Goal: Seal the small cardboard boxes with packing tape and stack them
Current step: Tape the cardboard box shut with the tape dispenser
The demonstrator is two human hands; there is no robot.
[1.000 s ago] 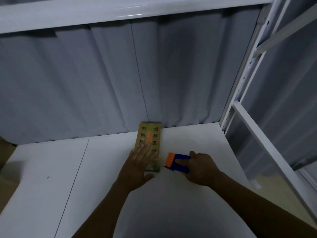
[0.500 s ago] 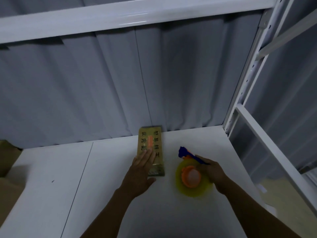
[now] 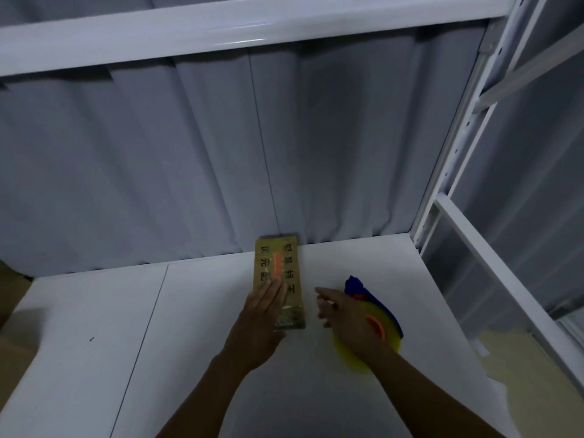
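Left hand (image 3: 264, 314) lies flat on the near half of the box (image 3: 281, 257), fingers (image 3: 276, 290) straight and together, pressing it down rather than gripping it. The box is a slim, long one. It lies flat on the white shelf (image 3: 189, 343) with its far end up against the grey curtain (image 3: 189, 153) at the back. An orange strip (image 3: 277, 263) runs along the middle of its top between two rows of print. Our right hand (image 3: 346, 320) sits just beside the box on its right, fingers loose and spread toward it, closed on nothing that we can see. Under and behind that hand lies the tape dispenser (image 3: 390, 314), a blue frame carrying a yellow roll (image 3: 350, 358) (whether the palm rests on it or only hovers, we cannot tell).

A glossy patch at the near end of the box may be tape, but the light is too dim for us to be sure, so we cannot say how far the sealing has got.

Several things could go wrong from here, as we judge it:

- **Box sliding:** It looks light and only downward pressure holds it, so a sideways nudge from the right hand could skew it or push it into the curtain, which gives way and stops nothing.
- **Tape end sticking:** With the dispenser lying on the shelf, the loose end could stick to the surface or fold back on the roll, leaving us picking at it.
- **Crooked tape:** In this gloom the seam is hard to see, so the tape could run crooked and leave a flap free.
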